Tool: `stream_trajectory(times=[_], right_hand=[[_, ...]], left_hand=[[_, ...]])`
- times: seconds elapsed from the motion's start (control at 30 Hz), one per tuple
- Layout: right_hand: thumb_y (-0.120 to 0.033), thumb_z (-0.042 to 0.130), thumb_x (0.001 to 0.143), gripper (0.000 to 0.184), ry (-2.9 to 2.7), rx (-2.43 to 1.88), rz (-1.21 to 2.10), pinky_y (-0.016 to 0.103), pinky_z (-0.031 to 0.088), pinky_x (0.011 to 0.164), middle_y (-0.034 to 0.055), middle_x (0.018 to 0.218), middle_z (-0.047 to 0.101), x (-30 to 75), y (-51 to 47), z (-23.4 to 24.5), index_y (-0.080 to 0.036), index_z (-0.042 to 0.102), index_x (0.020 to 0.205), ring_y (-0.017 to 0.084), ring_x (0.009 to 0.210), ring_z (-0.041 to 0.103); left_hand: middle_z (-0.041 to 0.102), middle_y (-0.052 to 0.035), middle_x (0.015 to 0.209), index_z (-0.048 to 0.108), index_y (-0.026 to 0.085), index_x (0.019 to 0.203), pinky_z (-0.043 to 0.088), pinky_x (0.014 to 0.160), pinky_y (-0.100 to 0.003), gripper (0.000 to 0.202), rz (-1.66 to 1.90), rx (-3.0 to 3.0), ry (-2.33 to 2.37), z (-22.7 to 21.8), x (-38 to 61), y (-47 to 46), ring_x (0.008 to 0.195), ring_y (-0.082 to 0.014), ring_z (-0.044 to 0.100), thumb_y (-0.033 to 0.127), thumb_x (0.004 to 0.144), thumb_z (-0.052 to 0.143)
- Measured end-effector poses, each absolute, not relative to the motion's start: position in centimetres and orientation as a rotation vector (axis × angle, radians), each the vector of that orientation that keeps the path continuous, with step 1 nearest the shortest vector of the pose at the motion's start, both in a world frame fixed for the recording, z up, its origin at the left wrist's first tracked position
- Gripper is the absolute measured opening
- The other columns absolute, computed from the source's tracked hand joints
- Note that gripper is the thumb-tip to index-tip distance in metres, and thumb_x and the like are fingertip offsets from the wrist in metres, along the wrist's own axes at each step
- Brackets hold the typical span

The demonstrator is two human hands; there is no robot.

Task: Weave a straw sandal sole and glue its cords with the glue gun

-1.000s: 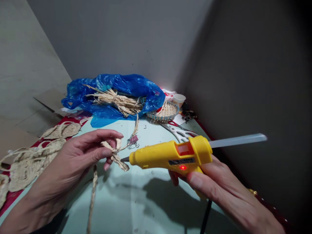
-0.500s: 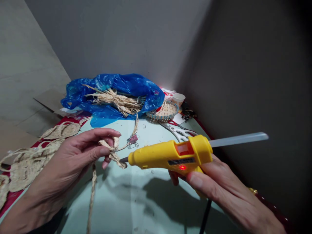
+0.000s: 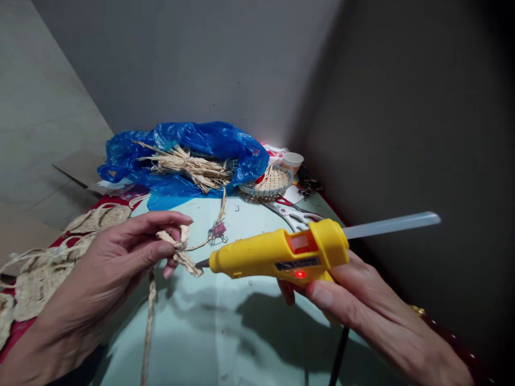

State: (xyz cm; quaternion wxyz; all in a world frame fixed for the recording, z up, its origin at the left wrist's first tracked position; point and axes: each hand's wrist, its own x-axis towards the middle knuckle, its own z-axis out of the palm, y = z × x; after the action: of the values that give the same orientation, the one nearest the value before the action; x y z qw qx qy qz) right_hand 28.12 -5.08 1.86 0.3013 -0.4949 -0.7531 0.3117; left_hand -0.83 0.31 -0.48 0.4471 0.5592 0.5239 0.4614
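Note:
Between thumb and fingers, my left hand pinches a small looped piece of braided straw cord. One length of the cord hangs down below the hand towards me. My right hand is wrapped round the handle of a yellow glue gun, whose red light glows. A translucent glue stick sticks out of its back end. The dark nozzle points left and is at the lower end of the cord loop; whether it touches cannot be made out.
Behind my hands lies an open blue plastic bag holding a bundle of dry straw. Right of it are a woven basket, a paper cup and scissors. Woven straw pieces lie at the left. A tangled wire clump rests mid-table.
My left hand has shifted slightly left with the braided cord. The glue gun has moved only a little left, so its nozzle shows more plainly beside the cord's end.

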Motion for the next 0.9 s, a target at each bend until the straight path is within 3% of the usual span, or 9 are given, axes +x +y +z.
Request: stream_trajectory(times=[0.5, 0.9], right_hand=[[-0.046, 0.043, 0.1, 0.039, -2.041, -1.293, 0.782, 0.031, 0.052, 0.075, 0.001, 0.082, 0.069, 28.2, -5.1, 1.8, -0.026, 0.071, 0.081, 0.019, 0.074, 0.064], [-0.044, 0.041, 0.103, 0.035, -2.101, -1.177, 0.723, 0.027, 0.05, 0.074, -0.0004, 0.088, 0.069, 29.0, -4.9, 0.6, -0.026, 0.066, 0.088, 0.017, 0.078, 0.062]], left_hand=[[0.064, 0.0051, 0.084, 0.079, 0.031, 0.094, 0.051, 0.051, -0.015, 0.02, 1.151, 1.351, 1.296, -0.4, -0.7, 0.3, 0.056, -0.0073, 0.059, 0.031, 0.074, 0.082], [0.063, 0.0017, 0.081, 0.08, 0.028, 0.091, 0.052, 0.045, -0.015, 0.024, 1.236, 1.364, 1.246, -1.2, -0.9, 0.9, 0.055, -0.0085, 0.058, 0.03, 0.068, 0.085]])
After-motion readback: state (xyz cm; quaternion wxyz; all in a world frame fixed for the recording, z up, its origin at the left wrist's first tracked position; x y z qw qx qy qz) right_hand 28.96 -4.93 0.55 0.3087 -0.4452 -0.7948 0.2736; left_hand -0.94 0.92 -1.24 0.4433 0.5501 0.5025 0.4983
